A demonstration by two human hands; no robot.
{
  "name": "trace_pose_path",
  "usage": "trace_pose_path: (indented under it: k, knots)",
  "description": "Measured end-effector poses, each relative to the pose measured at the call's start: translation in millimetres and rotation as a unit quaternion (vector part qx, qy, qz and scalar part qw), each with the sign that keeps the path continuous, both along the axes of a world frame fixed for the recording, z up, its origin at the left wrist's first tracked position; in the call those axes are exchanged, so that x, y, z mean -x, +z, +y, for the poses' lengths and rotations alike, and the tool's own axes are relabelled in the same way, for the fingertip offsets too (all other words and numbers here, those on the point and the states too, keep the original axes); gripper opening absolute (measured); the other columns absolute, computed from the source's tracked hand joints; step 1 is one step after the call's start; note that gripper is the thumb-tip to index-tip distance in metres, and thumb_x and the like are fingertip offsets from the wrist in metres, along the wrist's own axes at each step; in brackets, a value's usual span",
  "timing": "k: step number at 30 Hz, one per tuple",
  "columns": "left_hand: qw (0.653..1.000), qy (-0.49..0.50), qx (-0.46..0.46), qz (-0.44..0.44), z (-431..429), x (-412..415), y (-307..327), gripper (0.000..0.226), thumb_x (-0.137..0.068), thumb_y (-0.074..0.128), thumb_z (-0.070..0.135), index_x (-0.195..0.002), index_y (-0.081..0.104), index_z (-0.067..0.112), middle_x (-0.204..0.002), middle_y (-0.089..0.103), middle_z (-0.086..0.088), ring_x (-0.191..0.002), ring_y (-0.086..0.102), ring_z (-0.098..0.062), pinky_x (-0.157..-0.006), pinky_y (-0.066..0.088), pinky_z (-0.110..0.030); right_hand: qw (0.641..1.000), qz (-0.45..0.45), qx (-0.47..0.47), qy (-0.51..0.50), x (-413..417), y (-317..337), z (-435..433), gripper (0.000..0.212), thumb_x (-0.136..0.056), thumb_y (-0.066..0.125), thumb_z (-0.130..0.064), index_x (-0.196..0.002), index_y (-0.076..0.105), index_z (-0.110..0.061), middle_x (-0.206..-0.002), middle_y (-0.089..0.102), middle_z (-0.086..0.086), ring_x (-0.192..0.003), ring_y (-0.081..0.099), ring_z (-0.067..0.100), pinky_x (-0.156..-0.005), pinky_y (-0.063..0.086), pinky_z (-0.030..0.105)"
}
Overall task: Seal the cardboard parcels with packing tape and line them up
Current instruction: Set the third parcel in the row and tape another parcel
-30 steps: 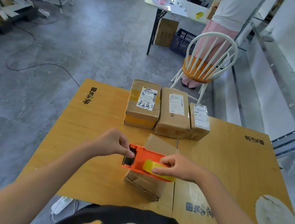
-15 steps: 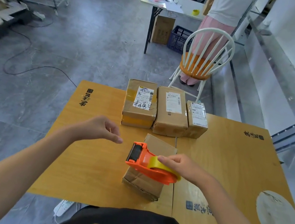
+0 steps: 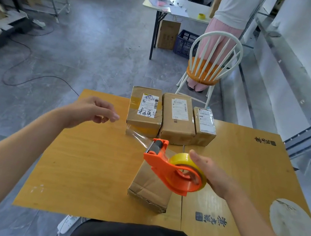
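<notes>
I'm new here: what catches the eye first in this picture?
The bright orange tape dispenser, gripped by the right hand over a cardboard parcel in the middle of the table, with a clear tape strip stretching from it to the left hand. Behind it, three labelled parcels sit side by side at the table's far edge.

Matt creased cardboard parcel [image 3: 150, 187], smooth satin wood surface [image 3: 89, 168]. Glossy orange plastic tape dispenser [image 3: 163, 165], clear shiny tape [image 3: 138, 137].
</notes>
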State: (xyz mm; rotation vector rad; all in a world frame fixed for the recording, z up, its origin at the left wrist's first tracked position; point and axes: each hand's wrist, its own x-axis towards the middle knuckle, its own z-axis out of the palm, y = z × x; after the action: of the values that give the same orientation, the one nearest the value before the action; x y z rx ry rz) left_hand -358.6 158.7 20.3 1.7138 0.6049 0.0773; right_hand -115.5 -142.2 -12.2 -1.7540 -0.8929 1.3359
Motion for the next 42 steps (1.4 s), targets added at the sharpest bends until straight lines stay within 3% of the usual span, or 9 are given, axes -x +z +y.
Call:
trace_pose_path:
  k: [5,10,13,16,22,27,33,38,42]
  knots:
    - [0.999,-0.019,0.029,-0.004,-6.2,-0.1,-5.5,0.035,-0.077,0.081,0.036,-0.080,0.072,0.003,-0.075,0.064,-0.003,-0.066,0.052,-0.014,-0.072,0.040,-0.030,0.987,0.112,-0.106,-0.043,-4.8,8.8,-6.9,0.048,-0.067,0.080,-0.059,-0.087,0.071,-0.015,-0.058,0.059,0.001,-0.047,0.052,0.009,-0.053,0.044,0.016]
    - [0.994,-0.028,0.085,-0.063,-19.8,-5.7,-16.2,0.045,-0.068,0.082,0.056,-0.075,0.073,0.012,-0.079,0.069,-0.005,-0.072,0.059,-0.016,-0.072,0.050,-0.023,0.956,0.204,-0.194,-0.088,-8.1,12.5,-5.5,0.049,-0.058,0.088,-0.057,-0.079,0.072,-0.015,-0.047,0.052,0.002,-0.036,0.045,0.007,-0.046,0.042,0.014]
    - [0.978,-0.004,0.171,-0.123,-36.0,-17.1,-29.6,0.035,-0.072,0.082,0.049,-0.074,0.069,0.016,-0.077,0.064,-0.006,-0.074,0.059,-0.016,-0.075,0.050,-0.025,0.931,0.240,-0.240,-0.133,-0.4,19.1,1.4,0.050,-0.051,0.090,-0.057,-0.076,0.075,-0.017,-0.048,0.056,0.000,-0.040,0.051,0.008,-0.053,0.048,0.016]
    - [0.959,-0.002,0.240,-0.149,-66.5,-35.3,-45.5,0.026,-0.081,0.075,0.044,-0.075,0.068,0.020,-0.083,0.064,-0.004,-0.084,0.061,-0.019,-0.083,0.052,-0.029,0.908,0.267,-0.260,-0.190,8.7,24.5,12.9,0.059,-0.041,0.094,-0.057,-0.081,0.078,-0.016,-0.072,0.071,0.007,-0.067,0.069,0.017,-0.070,0.058,0.029]
    - [0.909,0.070,0.361,-0.198,-125.6,-70.1,-58.1,0.029,-0.100,0.049,0.036,-0.078,0.057,0.019,-0.096,0.063,-0.005,-0.094,0.061,-0.020,-0.092,0.047,-0.036,0.876,0.279,-0.288,-0.268,29.5,25.8,31.9,0.060,-0.040,0.095,-0.052,-0.086,0.077,-0.018,-0.088,0.074,0.008,-0.079,0.072,0.019,-0.067,0.059,0.031]
    - [0.814,0.215,0.494,-0.219,-165.6,-87.8,-58.1,0.023,-0.094,0.056,0.037,-0.079,0.055,0.019,-0.087,0.061,-0.002,-0.083,0.060,-0.015,-0.083,0.052,-0.029,0.896,0.202,-0.237,-0.315,33.2,16.6,43.9,0.066,-0.062,0.085,-0.059,-0.105,0.073,-0.011,-0.107,0.059,0.025,-0.100,0.053,0.035,-0.105,0.042,0.056]
    - [0.744,0.257,0.568,-0.240,-172.1,-87.7,-57.9,0.017,-0.089,0.060,0.033,-0.083,0.061,0.017,-0.090,0.063,-0.001,-0.089,0.066,-0.012,-0.090,0.055,-0.025,0.893,0.173,-0.225,-0.348,37.8,12.7,43.4,0.025,-0.077,0.070,-0.041,-0.083,0.067,-0.017,-0.066,0.065,-0.003,-0.062,0.062,0.009,-0.067,0.051,0.027]
    - [0.741,0.257,0.570,-0.242,-176.7,-86.6,-55.4,0.013,-0.087,0.058,0.030,-0.085,0.060,0.017,-0.081,0.064,0.003,-0.080,0.067,-0.008,-0.084,0.055,-0.023,0.886,0.177,-0.217,-0.368,39.3,8.3,39.3,0.051,-0.062,0.084,-0.054,-0.096,0.071,-0.018,-0.087,0.066,0.008,-0.083,0.060,0.021,-0.087,0.049,0.043]
    - [0.751,0.246,0.565,-0.237,-179.2,-83.9,-54.9,0.018,-0.097,0.050,0.030,-0.088,0.059,0.017,-0.079,0.067,0.006,-0.081,0.068,-0.005,-0.087,0.052,-0.022,0.874,0.196,-0.219,-0.387,41.3,4.2,37.9,0.058,-0.058,0.085,-0.057,-0.098,0.070,-0.018,-0.090,0.062,0.010,-0.084,0.059,0.022,-0.083,0.050,0.040]
